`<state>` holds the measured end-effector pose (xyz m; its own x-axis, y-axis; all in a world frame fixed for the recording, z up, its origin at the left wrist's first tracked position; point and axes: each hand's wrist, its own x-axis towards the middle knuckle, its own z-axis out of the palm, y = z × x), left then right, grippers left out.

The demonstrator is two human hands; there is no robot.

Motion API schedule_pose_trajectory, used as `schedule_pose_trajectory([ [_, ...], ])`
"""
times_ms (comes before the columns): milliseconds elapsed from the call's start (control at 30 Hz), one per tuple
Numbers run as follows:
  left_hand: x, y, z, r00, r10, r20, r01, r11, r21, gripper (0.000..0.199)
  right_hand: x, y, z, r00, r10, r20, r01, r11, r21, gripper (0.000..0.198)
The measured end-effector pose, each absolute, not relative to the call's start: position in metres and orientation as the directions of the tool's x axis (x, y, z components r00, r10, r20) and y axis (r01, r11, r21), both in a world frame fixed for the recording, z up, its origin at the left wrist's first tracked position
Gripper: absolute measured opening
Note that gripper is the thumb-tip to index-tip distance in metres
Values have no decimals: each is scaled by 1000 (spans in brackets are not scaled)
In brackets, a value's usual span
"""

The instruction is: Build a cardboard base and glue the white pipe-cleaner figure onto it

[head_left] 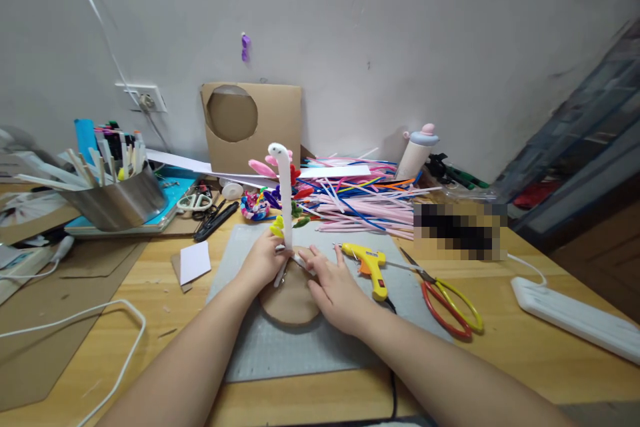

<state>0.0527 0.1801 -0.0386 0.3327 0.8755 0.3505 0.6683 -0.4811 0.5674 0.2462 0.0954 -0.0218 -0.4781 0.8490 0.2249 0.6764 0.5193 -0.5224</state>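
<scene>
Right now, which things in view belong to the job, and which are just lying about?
In the job:
white fuzzy figure, left hand and right hand near its base
round cardboard disc beneath
grey mat
probably the yellow glue gun by the right hand

Apparently just lying about:
black box cutter
metal container of sticks
bottle with pink-and-blue lid

On the table [525, 363], the mat [300, 357] lies before me. The disc [293, 303] lies on it, between my left hand [263, 257] and right hand [333, 283]. Right of my right hand: the glue gun [374, 265], then the scissors [445, 303]. Behind the mat: pipe cleaners [363, 212]. Left rear: the container [120, 201].
</scene>
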Motion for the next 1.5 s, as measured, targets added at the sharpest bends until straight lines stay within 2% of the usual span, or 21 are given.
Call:
schedule_pose_trajectory([
  [333, 53, 180, -39, 312, 883, 352, 654, -468, 594, 7, 245, 96, -26, -511, 843, 169, 706, 523, -477, 53],
  [567, 54, 177, -36, 303, 893, 333, 671, -448, 591, 6, 243, 97, -28, -492, 857, 155, 674, 488, -555, 47],
  [733, 53, 174, -32, 301, 898, 321, 691, -437, 576, 8, 242, 95, -25, -493, 857, 152, 690, 491, -532, 47],
  [900, 40, 168, -15, 296, 907, 300, 711, -419, 565, 23, 241, 95, -22, -501, 851, 157, 706, 507, -494, 51],
  [1033, 32, 147, -8, 285, 929, 237, 780, -368, 505, 31, 241, 95, -23, -502, 849, 166, 712, 515, -477, 54],
  [1200, 33, 109, -27, 270, 951, 154, 859, -310, 407, 53, 241, 95, -24, -497, 850, 172, 710, 513, -482, 54],
  [1367, 37, 96, -37, 295, 947, 128, 918, -318, 237, 53, 241, 95, -24, -503, 850, 157, 715, 511, -476, 55],
  [1500, 39, 98, -35, 313, 944, 105, 927, -328, 183, 54, 241, 95, -24, -502, 849, 164, 702, 510, -497, 55],
])
